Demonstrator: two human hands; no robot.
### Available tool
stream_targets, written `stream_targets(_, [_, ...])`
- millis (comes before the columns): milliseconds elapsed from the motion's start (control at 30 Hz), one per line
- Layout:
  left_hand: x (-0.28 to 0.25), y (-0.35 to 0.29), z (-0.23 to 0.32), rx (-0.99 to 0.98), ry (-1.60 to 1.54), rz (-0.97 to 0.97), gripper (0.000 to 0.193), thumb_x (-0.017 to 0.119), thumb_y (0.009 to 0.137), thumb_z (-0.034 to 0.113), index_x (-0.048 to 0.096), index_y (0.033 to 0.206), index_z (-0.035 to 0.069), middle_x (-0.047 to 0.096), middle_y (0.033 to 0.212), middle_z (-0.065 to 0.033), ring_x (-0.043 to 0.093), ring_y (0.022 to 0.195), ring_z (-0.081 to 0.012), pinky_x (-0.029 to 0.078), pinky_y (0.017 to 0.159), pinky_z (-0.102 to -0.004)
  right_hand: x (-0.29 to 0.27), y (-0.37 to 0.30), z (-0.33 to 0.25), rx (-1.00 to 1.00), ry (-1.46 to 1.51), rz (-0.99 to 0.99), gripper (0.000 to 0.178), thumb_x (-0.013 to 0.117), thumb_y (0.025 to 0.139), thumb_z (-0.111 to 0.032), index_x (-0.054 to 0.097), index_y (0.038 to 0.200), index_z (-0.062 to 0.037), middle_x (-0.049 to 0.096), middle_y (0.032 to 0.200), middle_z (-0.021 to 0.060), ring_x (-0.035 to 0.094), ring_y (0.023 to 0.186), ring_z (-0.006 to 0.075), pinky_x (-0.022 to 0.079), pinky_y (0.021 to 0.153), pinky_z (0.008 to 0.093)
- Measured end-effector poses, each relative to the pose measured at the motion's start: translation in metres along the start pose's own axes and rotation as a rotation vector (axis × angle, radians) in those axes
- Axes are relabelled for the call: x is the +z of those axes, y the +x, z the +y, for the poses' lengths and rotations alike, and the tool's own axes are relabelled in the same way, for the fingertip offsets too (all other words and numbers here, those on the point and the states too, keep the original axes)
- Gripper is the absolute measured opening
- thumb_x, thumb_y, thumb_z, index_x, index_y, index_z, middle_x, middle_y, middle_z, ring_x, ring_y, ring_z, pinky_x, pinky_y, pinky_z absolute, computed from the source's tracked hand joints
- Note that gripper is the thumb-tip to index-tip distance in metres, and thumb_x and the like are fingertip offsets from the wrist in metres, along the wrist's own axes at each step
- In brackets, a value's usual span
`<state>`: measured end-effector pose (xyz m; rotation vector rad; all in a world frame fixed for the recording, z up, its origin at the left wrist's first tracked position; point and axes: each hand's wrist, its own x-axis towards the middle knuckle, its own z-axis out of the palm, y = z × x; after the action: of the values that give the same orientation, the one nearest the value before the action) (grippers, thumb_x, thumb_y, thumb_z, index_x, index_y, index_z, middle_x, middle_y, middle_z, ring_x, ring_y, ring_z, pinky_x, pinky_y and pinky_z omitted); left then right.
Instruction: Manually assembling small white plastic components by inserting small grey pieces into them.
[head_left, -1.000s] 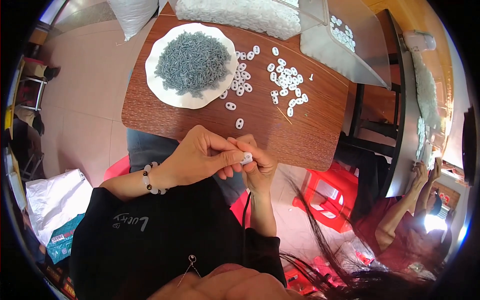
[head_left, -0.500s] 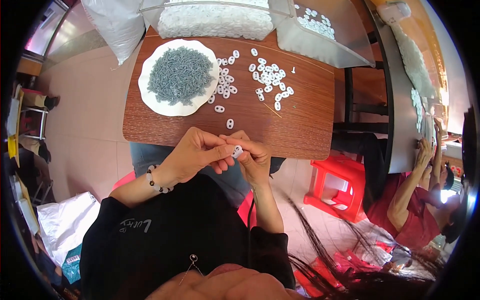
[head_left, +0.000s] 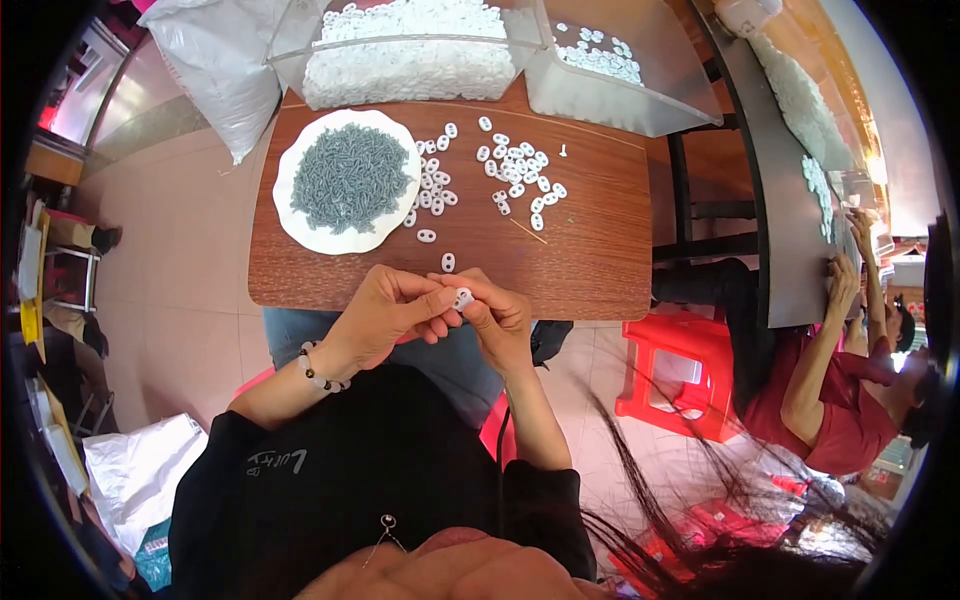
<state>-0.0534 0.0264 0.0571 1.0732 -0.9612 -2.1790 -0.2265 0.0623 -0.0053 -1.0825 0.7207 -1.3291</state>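
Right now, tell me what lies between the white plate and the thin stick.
In the head view, white two-hole pieces lie between the white plate and the thin stick: some beside the plate, others near the stick.

There's a red stool [head_left: 705, 337] to your right, a co-worker in dark red [head_left: 848, 425] beyond, a white bag [head_left: 140, 470] near left, a bulging white sack [head_left: 215, 70] far left!
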Motion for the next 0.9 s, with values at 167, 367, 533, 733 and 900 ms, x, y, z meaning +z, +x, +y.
stream_targets(167, [0.002,0.013,-0.001,0.076,-0.037,-0.03,0.021,0.064,0.091,0.02,0.07,0.096,0.0,0.067,0.078,-0.0028,0.057,0.061,-0.0045,0.048,0.058,-0.0179,-0.003,0.005,-0.014,0.086,0.111,0.009,0.047,0.062,0.091,-0.029,0.056,0.124,0.0023,0.06,0.121,0.0196,0.06,0.106,0.0236,0.048,0.091,0.0342])
stream_targets(367, [0.013,0.028,0.002,0.1,-0.038,-0.044,0.021,0.062,0.092,0.019,0.069,0.098,0.0,0.067,0.082,-0.0032,0.058,0.068,-0.0055,0.049,0.063,-0.0187,-0.014,0.009,-0.028,-0.005,0.001,0.099,0.046,0.065,0.089,-0.024,0.054,0.126,0.0027,0.059,0.121,0.0214,0.06,0.107,0.0241,0.049,0.092,0.0352])
stream_targets(533, [0.025,0.03,0.011,0.081,-0.216,-0.126,0.021,0.061,0.092,0.019,0.069,0.101,0.001,0.068,0.088,-0.0046,0.059,0.076,-0.0073,0.049,0.07,-0.0206,-0.019,0.012,-0.044,-0.057,-0.03,0.148,0.042,0.067,0.088,-0.018,0.056,0.121,0.0042,0.06,0.12,0.0217,0.061,0.107,0.0233,0.049,0.091,0.0341])
stream_targets(733, [0.032,0.037,0.018,0.118,-0.235,-0.151,0.022,0.061,0.092,0.018,0.069,0.101,0.0,0.068,0.091,-0.0056,0.06,0.079,-0.0085,0.05,0.073,-0.0225,-0.022,0.018,-0.056,-0.068,-0.056,0.198,0.034,0.065,0.089,-0.013,0.059,0.117,0.0051,0.063,0.114,0.019,0.063,0.101,0.0203,0.05,0.089,0.031])
stream_targets(900, [0.034,0.046,0.014,0.143,-0.272,-0.147,0.021,0.061,0.092,0.018,0.069,0.1,0.001,0.068,0.091,-0.0059,0.06,0.079,-0.0087,0.05,0.073,-0.0232,-0.022,0.024,-0.064,-0.114,-0.171,0.227,0.029,0.062,0.091,-0.012,0.061,0.115,0.0046,0.065,0.111,0.016,0.063,0.099,0.018,0.049,0.088,0.0295])
